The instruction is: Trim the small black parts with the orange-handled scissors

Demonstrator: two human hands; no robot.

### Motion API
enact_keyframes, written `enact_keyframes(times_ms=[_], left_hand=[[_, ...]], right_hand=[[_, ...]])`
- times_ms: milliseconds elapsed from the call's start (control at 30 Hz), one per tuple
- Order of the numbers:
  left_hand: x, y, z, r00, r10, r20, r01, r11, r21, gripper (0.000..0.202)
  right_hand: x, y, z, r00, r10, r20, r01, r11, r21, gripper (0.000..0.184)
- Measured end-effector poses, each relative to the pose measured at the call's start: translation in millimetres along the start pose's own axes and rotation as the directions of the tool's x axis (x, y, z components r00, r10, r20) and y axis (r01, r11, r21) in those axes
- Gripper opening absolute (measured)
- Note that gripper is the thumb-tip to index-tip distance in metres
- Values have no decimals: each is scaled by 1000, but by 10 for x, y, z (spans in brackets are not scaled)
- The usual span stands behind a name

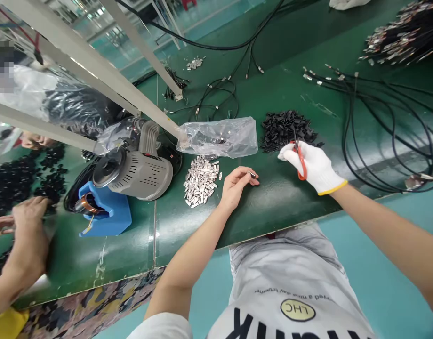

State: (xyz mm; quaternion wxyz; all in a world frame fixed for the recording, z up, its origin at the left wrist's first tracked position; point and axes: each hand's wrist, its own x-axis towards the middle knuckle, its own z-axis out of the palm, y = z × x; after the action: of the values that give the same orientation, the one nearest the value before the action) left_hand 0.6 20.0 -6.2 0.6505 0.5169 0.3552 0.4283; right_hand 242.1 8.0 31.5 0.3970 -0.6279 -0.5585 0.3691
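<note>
My left hand (236,184) is bare and rests on the green bench top, its fingertips pinched on a small metal connector shell (252,174). Just to its left lies a heap of silver metal shells (201,181). My right hand (312,164) wears a white glove with a yellow cuff and grips red-handled scissors (301,160), whose tip reaches the near edge of a heap of small black plastic parts (286,129). A clear plastic bag (221,136) lies beyond the two hands.
A grey motor-like machine (135,170) on a blue base (108,214) stands to the left. Black cables (379,122) with metal ends loop across the right. A metal frame bar (146,106) crosses overhead. Another person's hands (22,221) work at the far left.
</note>
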Motion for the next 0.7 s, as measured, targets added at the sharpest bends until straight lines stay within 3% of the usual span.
enact_keyframes(times_ms=[200,367,533,700], left_hand=[[-10,-44,7,999,18,-48,-18,1000,0,25],[8,-34,-35,991,17,-135,-22,999,-35,26],[34,-18,-78,992,-3,-122,-5,998,-60,28],[15,-30,-70,999,8,-41,-10,1000,-27,27]], right_hand=[[187,-38,350,997,-54,61,46,990,130,31],[141,67,406,998,-47,53,38,986,165,27],[-112,46,491,980,-94,174,86,995,53,29],[-118,-48,575,956,-250,153,271,952,-140,16]])
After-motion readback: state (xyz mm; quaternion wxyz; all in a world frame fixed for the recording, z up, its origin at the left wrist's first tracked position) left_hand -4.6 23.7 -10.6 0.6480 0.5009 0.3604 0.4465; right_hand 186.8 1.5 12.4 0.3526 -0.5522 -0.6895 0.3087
